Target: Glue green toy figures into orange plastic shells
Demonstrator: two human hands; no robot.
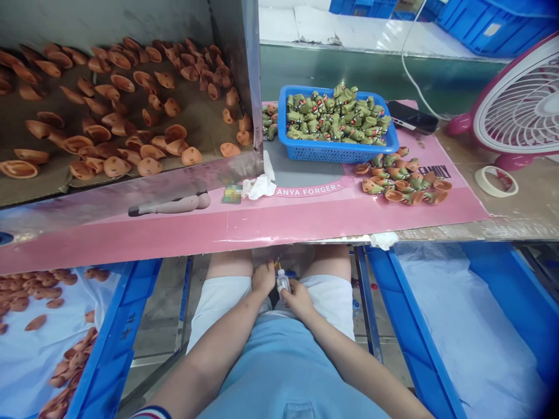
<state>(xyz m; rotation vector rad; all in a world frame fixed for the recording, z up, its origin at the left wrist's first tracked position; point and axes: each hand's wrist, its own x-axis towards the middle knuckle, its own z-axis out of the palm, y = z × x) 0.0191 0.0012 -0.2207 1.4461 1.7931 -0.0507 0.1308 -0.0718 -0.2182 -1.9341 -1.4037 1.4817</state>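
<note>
Both hands are low, over my lap and under the table's front edge. My right hand [297,298] is closed around a small whitish squeeze bottle [283,280], held with its white top pointing up and away from me. Close beside it, my left hand [264,279] is closed with its fingers curled. A small yellowish tip shows between the two hands; what the left fingers grip, if anything, is too small to make out. On the table beyond lie orange hood-shaped pieces joined to green ones [404,179].
A blue basket [338,152] of small green figures stands on the pink mat [244,227]. At left, a box [236,166] holds orange hollow pieces. A phone [413,118], tape roll [496,181] and pink fan [519,105] are at right. Blue crates [120,326] flank my legs.
</note>
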